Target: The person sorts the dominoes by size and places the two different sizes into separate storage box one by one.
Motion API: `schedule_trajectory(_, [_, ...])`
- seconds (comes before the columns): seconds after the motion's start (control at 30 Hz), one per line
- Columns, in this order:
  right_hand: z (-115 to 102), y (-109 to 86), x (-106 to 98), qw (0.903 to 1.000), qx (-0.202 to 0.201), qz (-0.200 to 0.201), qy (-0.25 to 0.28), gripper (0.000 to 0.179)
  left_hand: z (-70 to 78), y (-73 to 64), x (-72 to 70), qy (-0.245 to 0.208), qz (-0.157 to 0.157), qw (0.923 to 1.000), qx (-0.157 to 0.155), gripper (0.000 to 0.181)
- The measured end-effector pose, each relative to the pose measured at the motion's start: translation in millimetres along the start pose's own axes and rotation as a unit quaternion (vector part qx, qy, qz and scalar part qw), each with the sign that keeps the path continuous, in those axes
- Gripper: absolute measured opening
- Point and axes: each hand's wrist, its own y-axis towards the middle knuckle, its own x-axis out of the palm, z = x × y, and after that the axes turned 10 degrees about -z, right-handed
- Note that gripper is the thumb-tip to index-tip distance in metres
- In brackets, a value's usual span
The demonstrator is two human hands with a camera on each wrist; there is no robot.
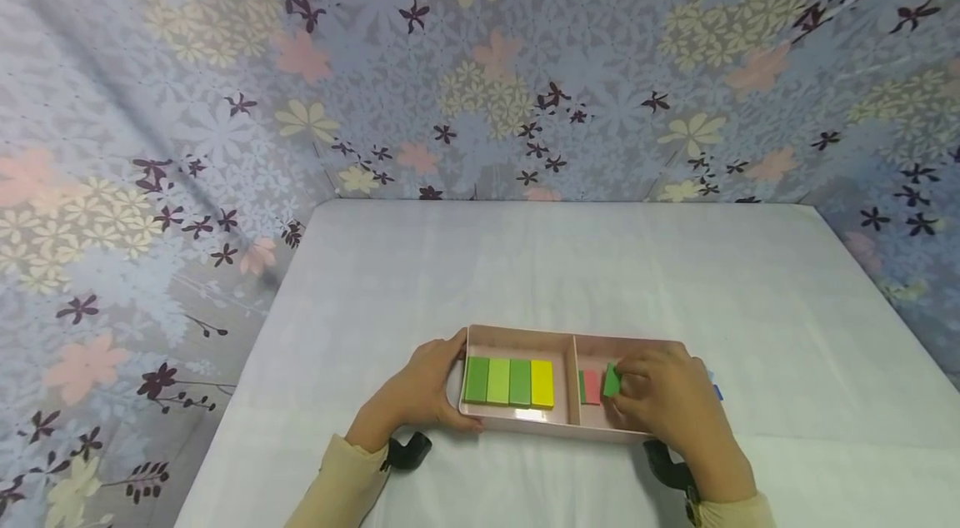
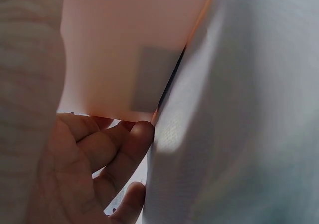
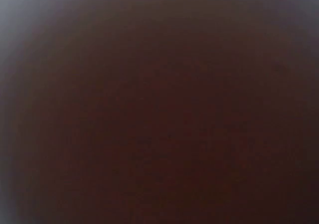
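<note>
A shallow pale pink box (image 1: 525, 425) with a divider lies on the table. My left hand (image 1: 420, 391) grips its left end, thumb along the near side; in the left wrist view, bent fingers (image 2: 137, 139) touch the edge of the box wall (image 2: 109, 45). Several green blocks (image 1: 498, 381) and a yellow block (image 1: 542, 384) stand side by side in the left compartment. Over the right compartment, my right hand (image 1: 671, 395) pinches a tilted green block (image 1: 611, 381). Left of it are a pink block (image 1: 592, 387) and a green sliver beside the divider. The right hand hides the compartment's right part.
A white cloth covers the table (image 1: 480, 270), with flower-patterned fabric (image 1: 480, 95) behind and at the sides. Something blue (image 1: 717, 392) shows just past the right hand, mostly hidden. The right wrist view is dark and blurred.
</note>
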Motion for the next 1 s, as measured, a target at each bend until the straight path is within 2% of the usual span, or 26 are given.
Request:
schedule_trajectory(0.2, [-3.0,0.8,0.1,0.9988,0.025,-0.042,-0.006,0.025,-0.5,-1.5,-0.1,-0.002,-0.005,1.0,-0.001,0.136])
schedule_trajectory(0.33, [-3.8,1.6,2.6,0.9976,0.042,-0.055,-0.002,0.024,-1.0,-2.9,-0.4,-0.001,-0.008,1.0,-0.001,0.137])
schedule_trajectory(0.8, [-6.8,6.2,9.3,0.9975,0.037,-0.06,0.006,0.024,-9.1,-0.1,-5.2,0.018,-0.005,0.9997,0.017,0.135])
schedule_trajectory(1.0, [-9.9,8.6,10.1,0.9964,0.049,-0.068,0.009,0.024,-13.3,1.7,-8.0,0.023,-0.006,0.9995,0.019,0.136])
